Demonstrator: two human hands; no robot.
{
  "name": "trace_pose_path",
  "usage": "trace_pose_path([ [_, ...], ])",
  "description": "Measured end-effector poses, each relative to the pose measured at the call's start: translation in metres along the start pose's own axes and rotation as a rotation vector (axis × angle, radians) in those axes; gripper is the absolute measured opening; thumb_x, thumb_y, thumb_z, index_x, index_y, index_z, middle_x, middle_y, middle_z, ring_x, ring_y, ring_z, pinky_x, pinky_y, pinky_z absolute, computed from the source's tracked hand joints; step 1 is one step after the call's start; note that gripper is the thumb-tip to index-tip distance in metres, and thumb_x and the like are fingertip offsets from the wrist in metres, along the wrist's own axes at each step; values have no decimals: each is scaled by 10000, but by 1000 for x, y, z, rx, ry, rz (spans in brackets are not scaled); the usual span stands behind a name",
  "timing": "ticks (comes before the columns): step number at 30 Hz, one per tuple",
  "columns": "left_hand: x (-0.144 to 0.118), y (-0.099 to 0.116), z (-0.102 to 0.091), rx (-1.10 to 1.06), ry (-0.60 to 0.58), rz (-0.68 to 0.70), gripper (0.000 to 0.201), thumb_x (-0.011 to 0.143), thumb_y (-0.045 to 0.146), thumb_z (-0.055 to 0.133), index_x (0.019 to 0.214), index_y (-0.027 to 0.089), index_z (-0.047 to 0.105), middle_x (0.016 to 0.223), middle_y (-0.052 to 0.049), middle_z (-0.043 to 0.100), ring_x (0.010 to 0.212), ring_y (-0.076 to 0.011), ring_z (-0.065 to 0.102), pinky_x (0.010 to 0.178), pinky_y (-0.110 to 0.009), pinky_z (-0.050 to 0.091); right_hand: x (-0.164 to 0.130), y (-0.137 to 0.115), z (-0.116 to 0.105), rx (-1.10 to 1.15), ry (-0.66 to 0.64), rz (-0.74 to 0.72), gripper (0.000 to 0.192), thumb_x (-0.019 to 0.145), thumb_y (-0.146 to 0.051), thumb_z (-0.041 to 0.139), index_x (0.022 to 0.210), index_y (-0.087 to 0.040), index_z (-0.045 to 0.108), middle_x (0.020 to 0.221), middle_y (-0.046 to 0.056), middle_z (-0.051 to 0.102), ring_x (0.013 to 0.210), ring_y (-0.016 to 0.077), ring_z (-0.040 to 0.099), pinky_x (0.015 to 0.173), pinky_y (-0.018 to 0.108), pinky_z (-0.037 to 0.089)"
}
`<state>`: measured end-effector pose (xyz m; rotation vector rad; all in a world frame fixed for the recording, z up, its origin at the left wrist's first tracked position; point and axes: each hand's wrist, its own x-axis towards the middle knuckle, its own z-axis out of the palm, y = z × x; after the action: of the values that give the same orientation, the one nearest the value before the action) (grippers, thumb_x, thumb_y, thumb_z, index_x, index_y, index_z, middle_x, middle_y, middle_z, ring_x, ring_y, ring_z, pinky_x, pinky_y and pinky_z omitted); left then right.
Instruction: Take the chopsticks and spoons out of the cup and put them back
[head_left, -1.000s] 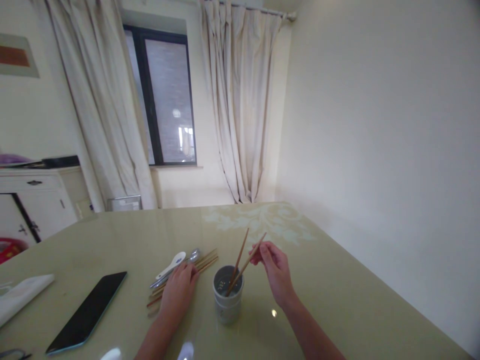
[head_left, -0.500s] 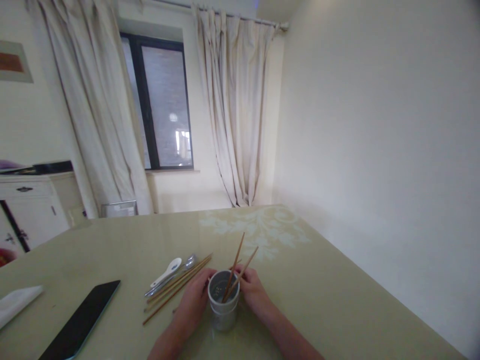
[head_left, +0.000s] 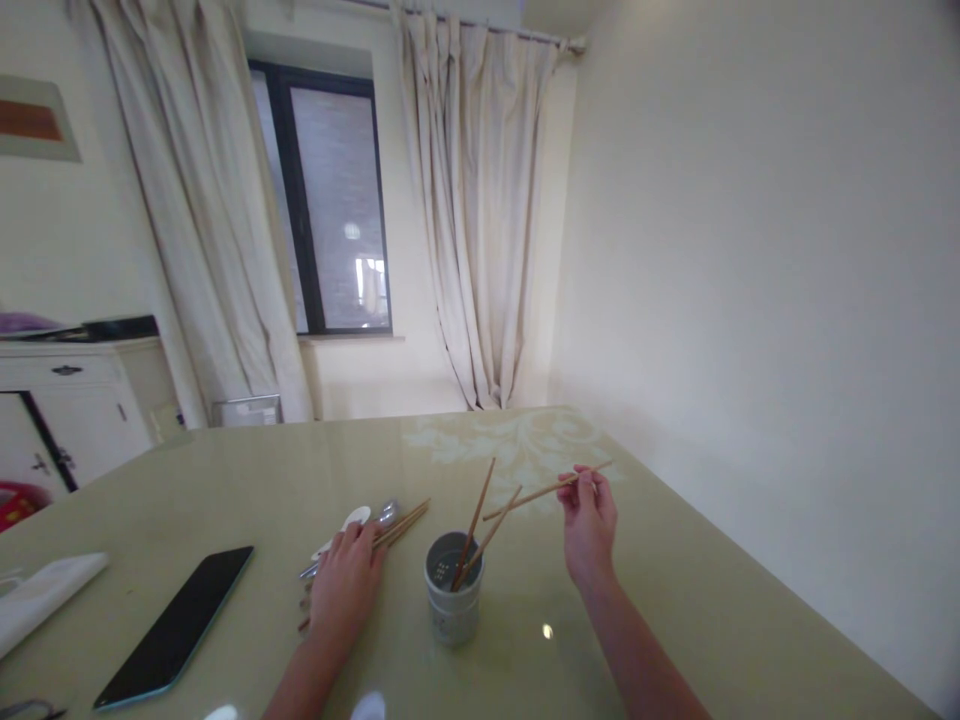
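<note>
A grey cup point(head_left: 454, 625) stands upright on the table, and two brown chopsticks point(head_left: 480, 515) lean out over its rim, crossing each other. To the right of it, raised off the tabletop, my right hand point(head_left: 590, 520) pinches a single wooden chopstick point(head_left: 525, 497) that points left toward the cup. My left hand point(head_left: 346, 580) lies over a bundle of loose chopsticks point(head_left: 409, 522) left of the cup, its fingers curled down on them. Beside that bundle are a white spoon point(head_left: 356, 518) and a metal spoon point(head_left: 388, 513), both partly covered by the left hand.
A black tablet-like slab point(head_left: 176, 625) lies on the table point(head_left: 675, 600) at the left, with a white flat item point(head_left: 49, 598) beyond it. A dark thin object point(head_left: 34, 710) shows at the lower left corner. The wall point(head_left: 750, 300) borders the table's right side.
Both hands have left the cup. My left hand has moved left onto the chopstick bundle. My right hand has moved right and up, and now holds a chopstick.
</note>
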<state>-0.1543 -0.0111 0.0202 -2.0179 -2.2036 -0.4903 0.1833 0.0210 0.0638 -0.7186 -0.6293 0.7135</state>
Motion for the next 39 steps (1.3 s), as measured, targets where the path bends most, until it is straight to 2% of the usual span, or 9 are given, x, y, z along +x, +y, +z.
trace_pose_path([
  [5,2,-1,0,14,-86,-4,255,1061,266,459,1066,226,710,1167,-83,730,1120,-257,689,989,-365,495,0,-11,3,95,-73,52,505,720,-607,932,968,-222,718,791,-11,724,627,111,605,609,223,537],
  [8,4,0,3,-3,-90,11,218,1050,257,480,1048,227,696,1177,-81,730,1136,-245,683,1007,-345,482,-20,-14,15,31,-273,98,448,808,-595,883,1019,-225,746,820,12,744,641,126,627,629,249,552],
  [13,1,-3,5,-14,-95,17,227,1041,248,469,1046,214,693,1147,-91,741,1121,-257,690,1022,-365,481,-49,0,23,-237,-747,223,373,892,-562,790,996,-204,800,914,72,773,726,180,668,674,307,543],
  [16,-1,1,4,-44,-79,32,237,1027,249,456,1011,205,689,1151,-118,743,1155,-283,684,1034,-391,480,-56,23,16,-377,-825,253,317,852,-514,801,907,-202,781,796,30,718,670,165,608,633,290,484],
  [19,-5,16,2,-212,-66,77,246,1018,274,432,973,218,667,1113,-120,750,1115,-289,696,985,-399,500,-61,45,9,-490,-807,299,317,865,-522,755,895,-207,761,710,-4,650,635,157,560,606,278,439],
  [25,-13,51,-5,-786,-144,255,208,939,290,497,946,227,695,974,-72,767,912,-248,707,844,-353,535,-72,61,13,-433,-836,359,465,897,-660,691,970,-213,796,825,31,740,687,181,621,621,283,452],
  [29,-15,59,-13,-933,-175,331,215,870,225,559,950,207,758,1012,-99,783,939,-253,712,850,-342,542,-78,62,18,-333,-711,373,505,822,-719,760,896,-220,794,797,27,754,699,197,654,646,301,497],
  [34,-12,52,-14,-896,-177,320,257,901,203,560,1047,212,772,1078,-97,796,1013,-254,725,928,-352,554,-69,50,24,-224,-617,380,515,786,-717,816,921,-222,772,877,62,794,776,233,731,732,357,586],
  [39,-2,22,-7,-396,-23,111,304,971,163,493,1094,229,762,1180,-95,777,1160,-273,699,1035,-395,512,-27,19,15,-112,-182,176,555,725,-711,875,923,-217,717,847,40,784,759,195,728,752,326,599],
])
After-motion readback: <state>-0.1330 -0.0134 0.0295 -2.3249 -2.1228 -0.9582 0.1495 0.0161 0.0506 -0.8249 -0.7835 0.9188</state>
